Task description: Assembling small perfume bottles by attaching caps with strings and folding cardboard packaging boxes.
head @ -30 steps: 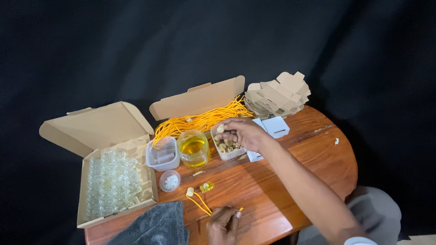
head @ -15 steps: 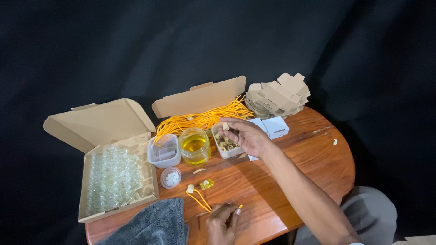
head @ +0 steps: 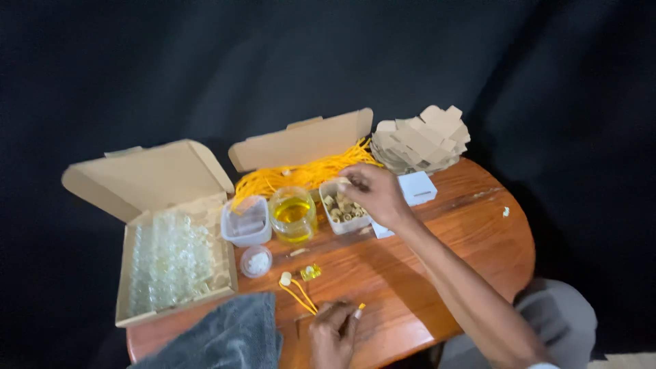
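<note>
Right hand (head: 372, 195) reaches out over a small clear tub (head: 345, 213) of short tan corks, its fingers pinched together at the tub's far rim. The grip looks closed on something small there, though what it pinches is too small to make out. Left hand (head: 333, 331) rests near the front edge of the round wooden worktop (head: 471, 232), fingers curled around a small vial with a pale tip; the grip is closed on it.

Just in front of the left hand lies a yellow cord (head: 298, 292) with a pale bead at one end, and beside it a tiny filled vial (head: 311, 272) of yellow liquid. Behind these stand a jar (head: 292, 214) of yellow oil, an empty clear tub (head: 246, 222) and a small round lid (head: 257, 261).

At far left an open cardboard box (head: 171, 263) holds rows of empty glass vials. Behind the jar a second open box (head: 301, 160) is heaped with more yellow cords. A pile of flat folded cartons (head: 420, 140) sits at the back right, a small white box (head: 417, 188) below it. Grey cloth (head: 219, 338) covers the near left edge.

By the look of it, the work is early: one vial seems finished, while the vial box appears full.
</note>
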